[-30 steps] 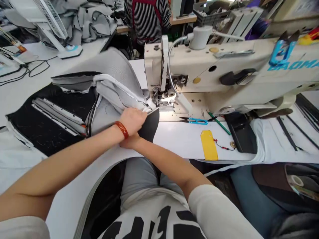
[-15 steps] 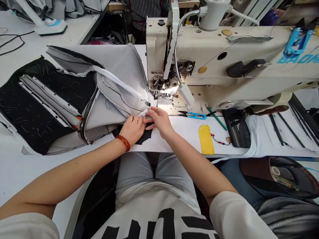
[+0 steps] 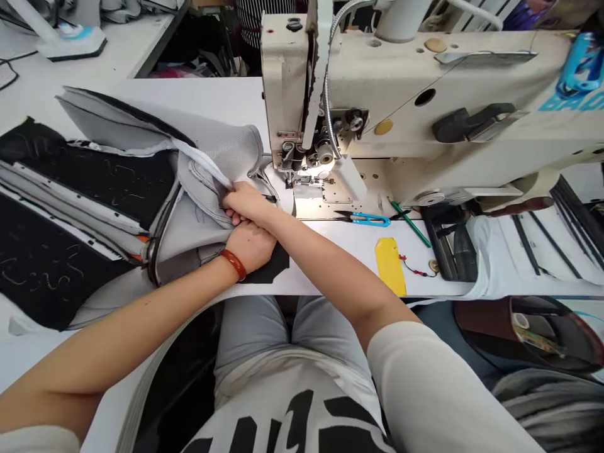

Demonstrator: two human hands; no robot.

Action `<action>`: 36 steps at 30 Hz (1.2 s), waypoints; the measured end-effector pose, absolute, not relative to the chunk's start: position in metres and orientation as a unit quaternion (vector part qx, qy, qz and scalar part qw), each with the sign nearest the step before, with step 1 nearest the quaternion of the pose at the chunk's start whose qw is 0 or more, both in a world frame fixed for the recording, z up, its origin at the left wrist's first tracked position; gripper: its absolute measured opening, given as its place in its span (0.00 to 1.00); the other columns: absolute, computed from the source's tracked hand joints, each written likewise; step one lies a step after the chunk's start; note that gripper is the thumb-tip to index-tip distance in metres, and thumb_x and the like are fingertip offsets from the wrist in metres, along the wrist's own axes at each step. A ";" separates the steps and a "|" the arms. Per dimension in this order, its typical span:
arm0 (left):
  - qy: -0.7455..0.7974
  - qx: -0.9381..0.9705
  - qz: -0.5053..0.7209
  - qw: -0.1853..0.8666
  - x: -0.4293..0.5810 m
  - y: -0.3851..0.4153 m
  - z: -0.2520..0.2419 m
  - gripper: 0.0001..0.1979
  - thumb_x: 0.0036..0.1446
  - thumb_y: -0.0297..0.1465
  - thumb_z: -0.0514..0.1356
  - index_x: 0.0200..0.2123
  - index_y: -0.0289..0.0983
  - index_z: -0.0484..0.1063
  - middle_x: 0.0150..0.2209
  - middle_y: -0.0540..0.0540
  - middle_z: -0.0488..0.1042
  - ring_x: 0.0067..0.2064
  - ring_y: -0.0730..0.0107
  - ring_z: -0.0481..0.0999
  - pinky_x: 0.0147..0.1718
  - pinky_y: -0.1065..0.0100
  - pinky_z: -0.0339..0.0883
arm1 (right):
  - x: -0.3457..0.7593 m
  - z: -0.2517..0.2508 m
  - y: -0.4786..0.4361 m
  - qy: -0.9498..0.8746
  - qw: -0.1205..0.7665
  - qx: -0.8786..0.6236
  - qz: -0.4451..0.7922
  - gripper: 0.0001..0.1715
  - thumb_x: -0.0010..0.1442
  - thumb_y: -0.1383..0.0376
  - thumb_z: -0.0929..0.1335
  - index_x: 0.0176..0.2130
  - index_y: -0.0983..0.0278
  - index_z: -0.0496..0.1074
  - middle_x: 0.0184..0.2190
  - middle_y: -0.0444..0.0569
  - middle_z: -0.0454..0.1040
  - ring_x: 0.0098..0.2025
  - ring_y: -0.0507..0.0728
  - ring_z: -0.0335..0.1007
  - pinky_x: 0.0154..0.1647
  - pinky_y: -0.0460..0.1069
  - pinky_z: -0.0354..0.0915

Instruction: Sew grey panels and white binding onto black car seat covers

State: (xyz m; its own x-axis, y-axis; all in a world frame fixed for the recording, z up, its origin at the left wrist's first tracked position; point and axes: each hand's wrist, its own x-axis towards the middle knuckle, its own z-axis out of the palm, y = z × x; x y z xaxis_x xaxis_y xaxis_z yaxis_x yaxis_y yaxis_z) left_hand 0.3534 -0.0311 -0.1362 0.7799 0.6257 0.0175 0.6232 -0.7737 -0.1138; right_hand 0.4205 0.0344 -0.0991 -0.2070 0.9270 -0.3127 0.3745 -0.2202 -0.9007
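Observation:
A large sewn piece of grey mesh fabric [image 3: 238, 148] with a white edge strip [image 3: 202, 162] lies left of the sewing machine's needle area [image 3: 306, 179]. My right hand [image 3: 248, 202] reaches across to the left, its fingers closed on the folded fabric by the strip. Just below it, and partly covered by it, my left hand [image 3: 250, 246] with a red bracelet [image 3: 234, 264] grips the fabric's near edge; its fingertips are hidden. A dark fabric patch [image 3: 271, 267] shows under my left hand. The piece's black panel [image 3: 94, 182], strewn with loose threads, spreads to the far left.
Blue thread snips [image 3: 370, 219], a green pencil [image 3: 410, 225], a yellow tag [image 3: 390, 265] and a black tray [image 3: 448, 245] lie right of my hands. The machine's arm [image 3: 401, 82] stands behind. A white lamp base [image 3: 70, 43] rests on the far-left table.
My right hand has moved left from the fabric's end, crossing above my left hand. The fabric has bunched and shifted left, away from the needle.

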 end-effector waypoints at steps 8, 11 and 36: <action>-0.359 -0.928 0.099 -0.016 0.358 -0.013 -0.113 0.22 0.64 0.29 0.50 0.58 0.40 0.71 0.37 0.45 0.78 0.40 0.62 0.78 0.40 0.62 0.71 | 0.475 -0.141 -0.093 -0.756 0.440 -0.477 0.081 0.11 0.65 0.68 0.60 0.38 0.64 0.71 0.35 0.52 0.75 0.41 0.58 0.71 0.43 0.53 0.68; -0.354 -0.927 0.123 -0.010 0.359 -0.010 -0.110 0.24 0.63 0.28 0.53 0.62 0.45 0.67 0.39 0.43 0.79 0.41 0.57 0.78 0.36 0.61 0.67 | 0.486 -0.160 -0.125 -0.834 0.338 -0.427 0.090 0.16 0.65 0.62 0.64 0.48 0.69 0.73 0.47 0.58 0.77 0.52 0.62 0.70 0.54 0.57 0.67; -0.381 -0.911 0.132 0.085 0.387 0.018 -0.120 0.25 0.62 0.26 0.51 0.62 0.40 0.65 0.39 0.42 0.78 0.45 0.57 0.76 0.40 0.61 0.62 | 0.470 -0.177 -0.083 -0.861 0.247 -0.440 0.061 0.22 0.66 0.66 0.62 0.57 0.67 0.72 0.50 0.56 0.77 0.54 0.65 0.66 0.67 0.67 0.51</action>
